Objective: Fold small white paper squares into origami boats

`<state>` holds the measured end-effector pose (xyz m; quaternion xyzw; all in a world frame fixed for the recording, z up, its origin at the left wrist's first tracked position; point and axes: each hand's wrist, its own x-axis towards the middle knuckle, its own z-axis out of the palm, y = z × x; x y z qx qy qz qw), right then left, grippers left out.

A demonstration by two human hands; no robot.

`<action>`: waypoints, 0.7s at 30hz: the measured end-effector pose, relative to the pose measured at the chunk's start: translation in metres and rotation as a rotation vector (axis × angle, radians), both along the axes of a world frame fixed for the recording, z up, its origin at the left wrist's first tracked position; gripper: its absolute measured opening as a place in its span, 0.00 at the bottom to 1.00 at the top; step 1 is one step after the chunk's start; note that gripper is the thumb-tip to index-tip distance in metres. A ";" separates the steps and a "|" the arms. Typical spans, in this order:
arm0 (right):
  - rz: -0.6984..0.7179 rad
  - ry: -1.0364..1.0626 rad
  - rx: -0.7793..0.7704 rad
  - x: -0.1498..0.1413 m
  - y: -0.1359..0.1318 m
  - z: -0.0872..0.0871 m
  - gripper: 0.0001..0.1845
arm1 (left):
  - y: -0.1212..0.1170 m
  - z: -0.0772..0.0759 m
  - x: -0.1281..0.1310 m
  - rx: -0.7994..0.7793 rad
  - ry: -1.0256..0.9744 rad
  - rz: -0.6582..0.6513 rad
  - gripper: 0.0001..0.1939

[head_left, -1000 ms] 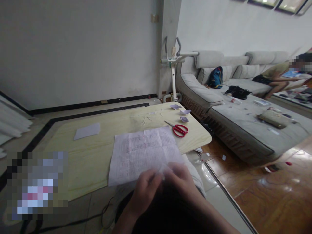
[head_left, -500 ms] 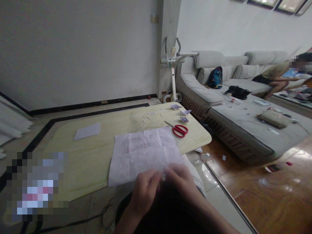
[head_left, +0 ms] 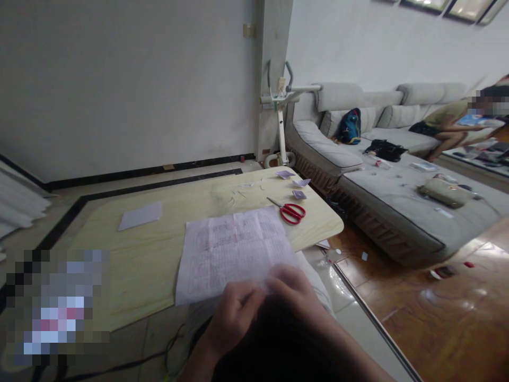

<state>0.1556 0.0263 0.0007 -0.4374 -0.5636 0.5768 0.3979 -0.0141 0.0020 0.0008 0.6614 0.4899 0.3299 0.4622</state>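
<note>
My left hand (head_left: 236,310) and my right hand (head_left: 293,289) are close together at the near edge of a large creased printed sheet of paper (head_left: 234,244). Fingers of both hands are curled inward in a pinch, and blur hides whatever is between them. Beyond the sheet, red-handled scissors (head_left: 293,214) lie with their blades pointing left. Several small folded paper pieces (head_left: 299,195) sit behind the scissors, and thin paper scraps (head_left: 238,193) are scattered to their left. A stack of pale paper (head_left: 140,216) lies farther left.
Everything rests on a pale wooden table (head_left: 139,265) with rounded corners. To the right stands a grey sofa (head_left: 397,212) with a blue backpack (head_left: 350,127) and bags on it. A person (head_left: 445,122) sits at its far end. A white exercise machine (head_left: 281,127) stands behind the table.
Both hands stay together at the sheet's near edge, with only slight finger movement. The view has shifted a little; the scissors and papers keep their places.
</note>
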 end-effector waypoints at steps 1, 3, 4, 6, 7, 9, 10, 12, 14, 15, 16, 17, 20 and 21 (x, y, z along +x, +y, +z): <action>-0.008 0.000 0.007 0.000 0.000 -0.001 0.15 | 0.000 -0.001 -0.001 -0.011 -0.004 -0.012 0.21; -0.016 -0.003 0.018 -0.001 -0.001 -0.002 0.16 | 0.001 -0.003 -0.002 -0.018 -0.005 -0.027 0.21; -0.015 -0.006 0.020 -0.001 -0.001 -0.002 0.16 | 0.002 -0.004 -0.002 -0.018 0.000 -0.030 0.22; 0.008 -0.015 0.006 0.000 -0.001 -0.001 0.16 | 0.002 -0.004 -0.003 -0.014 0.021 -0.034 0.22; 0.035 -0.022 -0.005 0.000 0.000 0.000 0.15 | 0.002 -0.003 -0.003 -0.006 0.034 -0.037 0.22; 0.099 -0.049 -0.027 0.002 0.000 0.002 0.15 | 0.002 -0.003 -0.005 0.000 0.058 -0.050 0.21; 0.124 -0.064 -0.032 0.003 0.001 0.003 0.15 | 0.002 -0.003 -0.005 -0.002 0.066 -0.055 0.21; 0.165 -0.082 -0.030 0.006 0.001 0.005 0.15 | 0.003 -0.004 -0.007 -0.010 0.067 -0.046 0.21; 0.188 -0.089 -0.020 0.007 0.001 0.005 0.16 | 0.003 -0.005 -0.007 -0.001 0.069 -0.023 0.20; 0.198 -0.094 -0.016 0.006 0.001 0.005 0.16 | 0.003 -0.006 -0.007 0.009 0.075 -0.013 0.20; 0.203 -0.099 -0.014 0.006 0.000 0.005 0.17 | 0.003 -0.007 -0.007 0.017 0.080 -0.002 0.20; 0.193 -0.098 -0.011 0.005 0.000 0.005 0.18 | 0.004 -0.007 -0.006 0.018 0.080 0.011 0.20; 0.098 -0.022 -0.004 -0.001 -0.002 0.003 0.20 | 0.003 -0.007 -0.003 -0.041 0.013 0.077 0.17; 0.057 0.019 -0.006 -0.003 -0.003 0.003 0.21 | 0.002 -0.007 -0.002 -0.066 -0.017 0.100 0.16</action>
